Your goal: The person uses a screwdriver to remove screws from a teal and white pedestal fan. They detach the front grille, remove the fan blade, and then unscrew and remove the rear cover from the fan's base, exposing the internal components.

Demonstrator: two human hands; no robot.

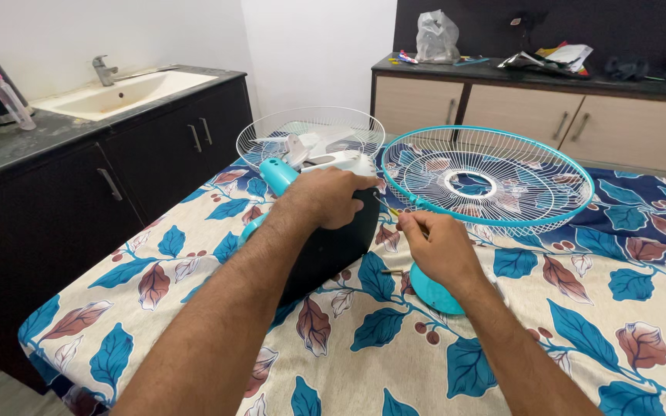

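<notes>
My left hand grips the top of a black fan body lying on the leaf-patterned cloth, next to its white and teal motor housing. My right hand pinches a thin screwdriver whose tip points at the black body. A teal fan guard leans just beyond my right hand. A white wire guard holding white fan blades sits behind the motor. A teal round piece lies under my right wrist, with a small screw beside it.
A dark counter with a sink and tap runs along the left, a pink-capped bottle on it. At the back stands a cabinet with a plastic bag and clutter on top.
</notes>
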